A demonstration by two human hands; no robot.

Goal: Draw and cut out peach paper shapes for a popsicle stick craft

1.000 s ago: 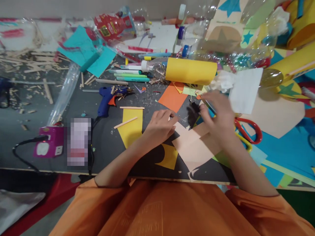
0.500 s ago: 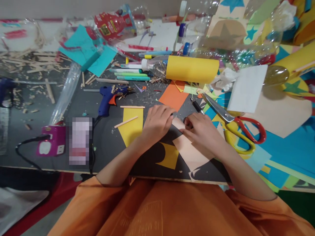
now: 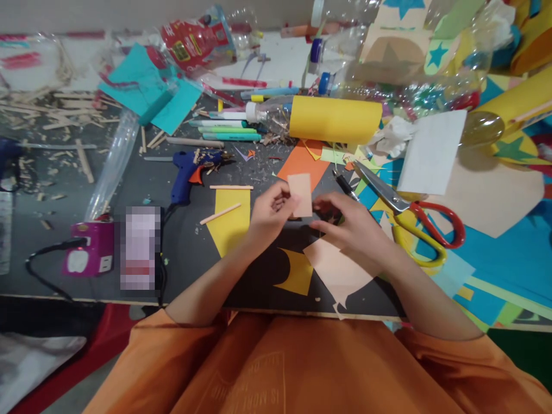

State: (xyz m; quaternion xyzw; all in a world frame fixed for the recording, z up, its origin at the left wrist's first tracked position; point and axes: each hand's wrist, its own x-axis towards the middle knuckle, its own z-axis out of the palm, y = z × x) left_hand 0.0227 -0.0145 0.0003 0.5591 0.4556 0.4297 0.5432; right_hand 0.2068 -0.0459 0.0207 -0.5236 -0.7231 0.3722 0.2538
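Pinched between the thumb and fingers of my left hand (image 3: 273, 210) is a small peach paper rectangle (image 3: 302, 192), held upright above the table. My right hand (image 3: 351, 215) hovers just to its right, thumb and fingers apart. Below my right hand lies a larger peach sheet (image 3: 340, 261) with a ragged lower corner. A yellow paper piece with a round cut-out (image 3: 297, 270) rests beside that sheet. To the left is a yellow paper (image 3: 233, 218) with a thin wooden stick (image 3: 221, 214) across it. Scissors with red and yellow handles (image 3: 405, 210) lie open at the right.
A blue glue gun (image 3: 185, 172) lies left of centre, near a purple power socket box (image 3: 88, 250). Behind stand a bottle wrapped in yellow paper (image 3: 336, 119), several markers (image 3: 230, 130) and clear bottles. Coloured paper sheets (image 3: 509, 253) cover the right side.
My left hand has turned and raised the small peach paper rectangle into view. My right hand's fingers have spread apart. The view has shifted slightly.
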